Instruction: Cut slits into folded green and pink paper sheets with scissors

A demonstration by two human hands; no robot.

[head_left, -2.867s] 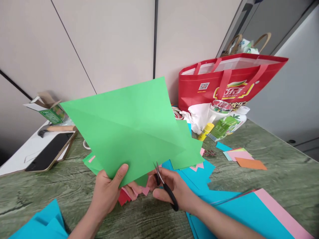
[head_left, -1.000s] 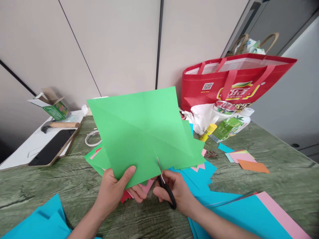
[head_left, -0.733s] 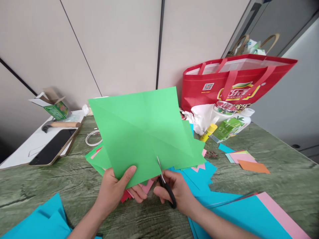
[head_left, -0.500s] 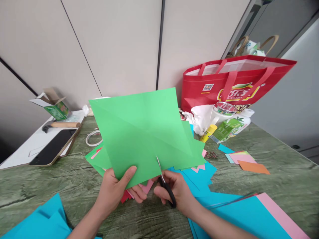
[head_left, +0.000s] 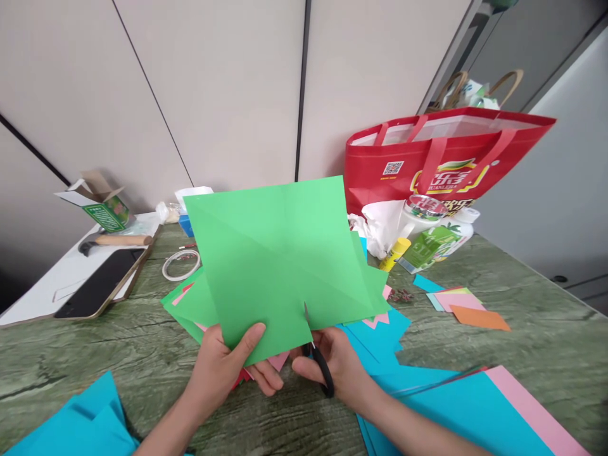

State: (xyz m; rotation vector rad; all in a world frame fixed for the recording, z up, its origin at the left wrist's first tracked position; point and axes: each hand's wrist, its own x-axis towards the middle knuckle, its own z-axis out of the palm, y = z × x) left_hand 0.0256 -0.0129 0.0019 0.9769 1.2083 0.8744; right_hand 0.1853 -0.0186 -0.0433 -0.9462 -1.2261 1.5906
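Note:
A large creased sheet of green paper is held up over the table by my left hand. The thumb presses on its near face at the lower left edge, and the fingers lie behind it. My right hand grips the black-handled scissors at the sheet's lower right. One thin blade shows in front of the paper, pointing up from the bottom edge; the other is hidden. Behind and below lie more green pieces, with pink and red paper partly covered by my hands and the sheet.
Blue sheets lie front right, and other blue paper front left. Small coloured pieces rest at right. A glue stick, a carton and a red bag stand behind. Tape, phone and hammer are left.
The green sheet has shifted slightly right and down in view, with its top edge lower. A blue box behind its left side now shows. Both hands keep their holds.

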